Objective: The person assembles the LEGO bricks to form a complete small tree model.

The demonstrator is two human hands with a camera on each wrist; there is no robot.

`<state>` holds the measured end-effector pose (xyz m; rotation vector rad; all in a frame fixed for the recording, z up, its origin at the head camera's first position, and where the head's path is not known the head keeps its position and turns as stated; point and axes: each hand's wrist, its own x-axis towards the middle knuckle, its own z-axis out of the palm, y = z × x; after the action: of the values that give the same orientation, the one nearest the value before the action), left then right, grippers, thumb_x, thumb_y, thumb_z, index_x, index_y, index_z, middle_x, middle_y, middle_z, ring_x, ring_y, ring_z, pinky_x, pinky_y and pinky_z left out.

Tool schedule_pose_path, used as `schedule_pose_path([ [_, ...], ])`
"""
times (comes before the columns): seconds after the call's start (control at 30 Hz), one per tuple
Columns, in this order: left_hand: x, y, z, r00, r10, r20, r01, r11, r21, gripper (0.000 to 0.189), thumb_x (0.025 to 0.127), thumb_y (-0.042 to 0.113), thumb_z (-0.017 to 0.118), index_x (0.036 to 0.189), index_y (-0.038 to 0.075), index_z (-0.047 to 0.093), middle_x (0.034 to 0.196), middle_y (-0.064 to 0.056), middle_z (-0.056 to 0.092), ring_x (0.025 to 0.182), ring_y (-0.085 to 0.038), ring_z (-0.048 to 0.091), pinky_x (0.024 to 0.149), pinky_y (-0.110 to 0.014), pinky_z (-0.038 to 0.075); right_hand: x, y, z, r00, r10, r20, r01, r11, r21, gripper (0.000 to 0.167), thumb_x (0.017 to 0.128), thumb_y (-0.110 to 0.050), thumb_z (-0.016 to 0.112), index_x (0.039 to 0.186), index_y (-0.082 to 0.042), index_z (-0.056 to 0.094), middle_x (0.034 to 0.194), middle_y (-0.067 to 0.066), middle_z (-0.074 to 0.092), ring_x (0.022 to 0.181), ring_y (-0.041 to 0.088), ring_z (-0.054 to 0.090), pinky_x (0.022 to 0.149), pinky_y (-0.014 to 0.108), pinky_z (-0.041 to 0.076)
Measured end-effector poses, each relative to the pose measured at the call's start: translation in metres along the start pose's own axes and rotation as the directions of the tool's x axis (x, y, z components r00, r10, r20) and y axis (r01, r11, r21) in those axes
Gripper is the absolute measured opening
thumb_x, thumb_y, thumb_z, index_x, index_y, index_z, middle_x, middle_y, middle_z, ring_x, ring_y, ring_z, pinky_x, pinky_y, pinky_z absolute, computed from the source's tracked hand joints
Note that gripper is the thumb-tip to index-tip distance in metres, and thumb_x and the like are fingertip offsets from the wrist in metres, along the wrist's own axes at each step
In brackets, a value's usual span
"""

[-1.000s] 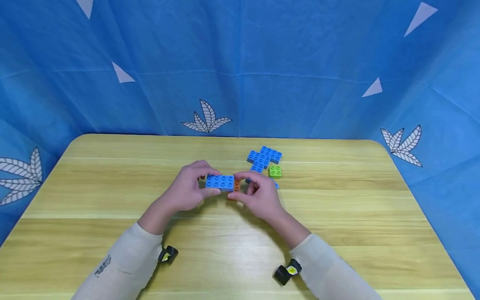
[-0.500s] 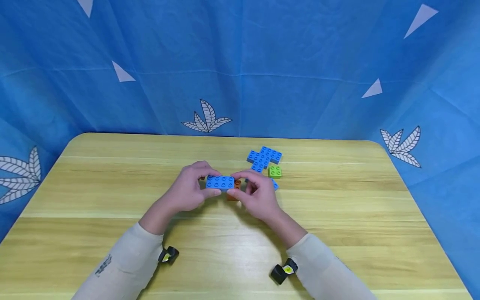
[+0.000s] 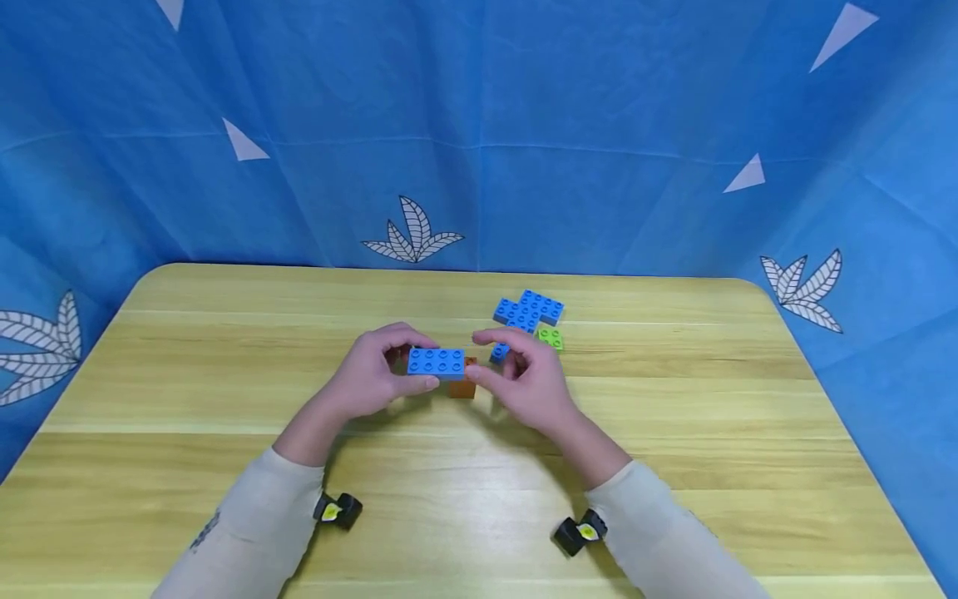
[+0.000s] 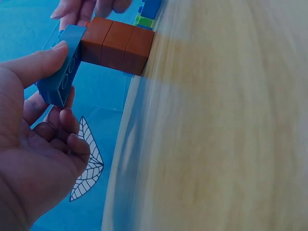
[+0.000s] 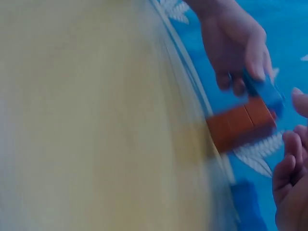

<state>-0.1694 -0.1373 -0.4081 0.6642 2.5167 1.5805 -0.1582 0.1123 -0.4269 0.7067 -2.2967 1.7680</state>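
Note:
My left hand (image 3: 377, 374) pinches a long blue building brick (image 3: 437, 363) by its left end, thumb in front and fingers behind. Beneath the brick's right end is a stack of three orange-brown bricks (image 4: 115, 43), which appears to reach down to the table. One column of orange-brown studs shows beside the blue brick in the head view. A reddish-brown bit shows behind the left fingers, too hidden to identify. My right hand (image 3: 527, 378) is just right of the stack, thumb and index finger parted with nothing between them. In the right wrist view the stack (image 5: 240, 125) is blurred.
Joined blue bricks (image 3: 527, 310) lie behind my right hand, which partly covers them. Beside them is a small lime-green brick (image 3: 550, 338). The wooden table (image 3: 711, 374) extends on both sides, with a blue patterned cloth (image 3: 584, 141) behind its far edge.
My right hand has let go of the brick's right end and moved slightly right, its thumb and index finger spreading. My left hand keeps its hold, shifted slightly left.

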Motion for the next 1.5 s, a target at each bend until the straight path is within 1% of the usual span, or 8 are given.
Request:
schedule_pose_path([
  [0.07, 0.0, 0.001, 0.0, 1.0, -0.008, 0.003, 0.008, 1.0, -0.008, 0.035, 0.079, 0.015, 0.087, 0.111, 0.011, 0.074, 0.098, -0.003, 0.062, 0.081, -0.03, 0.048, 0.068, -0.037, 0.038, 0.004, 0.002, -0.014, 1.0, -0.002, -0.017, 0.001, 1.0, -0.01, 0.037, 0.085, -0.003, 0.079, 0.12, -0.007, 0.07, 0.075, 0.014, 0.055, 0.045, 0.016, 0.039, 0.039, 0.028, 0.031],
  [0.17, 0.0, 0.001, 0.0, 1.0, -0.03, 0.001, 0.03, 0.999, -0.028, 0.036, 0.079, 0.013, 0.087, 0.112, 0.01, 0.074, 0.101, -0.004, 0.063, 0.084, -0.029, 0.049, 0.07, -0.037, 0.038, 0.011, 0.009, -0.036, 0.999, 0.03, -0.026, -0.032, 0.997, -0.063, 0.039, 0.085, 0.0, 0.079, 0.122, -0.006, 0.069, 0.092, 0.014, 0.066, 0.042, 0.015, 0.037, 0.038, 0.028, 0.03],
  [0.3, 0.0, -0.001, 0.001, 0.999, -0.048, -0.007, 0.048, 0.998, -0.052, 0.036, 0.079, 0.01, 0.087, 0.112, 0.011, 0.074, 0.103, -0.004, 0.064, 0.087, -0.028, 0.05, 0.071, -0.038, 0.039, 0.021, 0.019, -0.057, 0.993, 0.112, 0.027, -0.108, 0.986, -0.128, 0.044, 0.084, 0.001, 0.079, 0.126, -0.005, 0.067, 0.118, 0.011, 0.068, 0.042, 0.015, 0.036, 0.038, 0.028, 0.03],
  [0.47, 0.0, -0.001, 0.003, 0.999, -0.041, -0.01, 0.04, 0.998, -0.054, 0.037, 0.079, 0.011, 0.087, 0.113, 0.011, 0.073, 0.104, -0.003, 0.064, 0.088, -0.027, 0.051, 0.071, -0.038, 0.04, 0.03, 0.025, -0.071, 0.971, 0.219, 0.092, -0.192, 0.951, -0.244, 0.043, 0.084, 0.002, 0.079, 0.125, -0.008, 0.069, 0.119, 0.004, 0.068, 0.046, 0.018, 0.038, 0.042, 0.028, 0.032],
  [0.67, 0.0, -0.001, 0.003, 0.998, -0.06, -0.021, 0.059, 0.996, -0.063, 0.036, 0.079, 0.01, 0.087, 0.113, 0.011, 0.074, 0.105, -0.003, 0.064, 0.09, -0.028, 0.051, 0.073, -0.039, 0.041, 0.039, 0.028, -0.073, 0.956, 0.255, 0.145, -0.181, 0.9, -0.397, 0.044, 0.085, 0.004, 0.077, 0.124, -0.014, 0.071, 0.12, -0.001, 0.067, 0.053, 0.022, 0.04, 0.051, 0.032, 0.034],
  [0.93, 0.0, -0.003, 0.005, 0.998, -0.066, -0.02, 0.065, 0.996, -0.067, 0.036, 0.078, 0.011, 0.087, 0.112, 0.011, 0.074, 0.104, -0.004, 0.064, 0.09, -0.028, 0.052, 0.073, -0.039, 0.042, 0.049, 0.027, -0.068, 0.921, 0.307, 0.241, -0.167, 0.868, -0.468, 0.042, 0.087, 0.0, 0.077, 0.125, -0.017, 0.071, 0.118, 0.002, 0.066, 0.056, 0.022, 0.039, 0.055, 0.034, 0.034],
  [1.23, 0.0, -0.002, 0.005, 0.997, -0.068, -0.024, 0.066, 0.996, -0.057, 0.036, 0.078, 0.011, 0.087, 0.112, 0.011, 0.075, 0.104, -0.003, 0.064, 0.09, -0.027, 0.052, 0.074, -0.039, 0.042, 0.056, 0.026, -0.067, 0.885, 0.355, 0.301, -0.161, 0.84, -0.517, 0.044, 0.088, -0.004, 0.077, 0.128, -0.02, 0.07, 0.133, 0.005, 0.061, 0.077, 0.025, 0.048, 0.067, 0.038, 0.037],
  [1.5, 0.0, -0.002, 0.006, 0.997, -0.067, -0.023, 0.066, 0.996, -0.054, 0.036, 0.078, 0.012, 0.087, 0.112, 0.011, 0.075, 0.102, -0.003, 0.064, 0.089, -0.027, 0.051, 0.073, -0.038, 0.041, 0.058, 0.03, -0.068, 0.877, 0.368, 0.309, -0.159, 0.829, -0.536, 0.041, 0.086, -0.011, 0.081, 0.125, -0.017, 0.071, 0.129, 0.001, 0.064, 0.113, 0.023, 0.055, 0.089, 0.042, 0.044],
])
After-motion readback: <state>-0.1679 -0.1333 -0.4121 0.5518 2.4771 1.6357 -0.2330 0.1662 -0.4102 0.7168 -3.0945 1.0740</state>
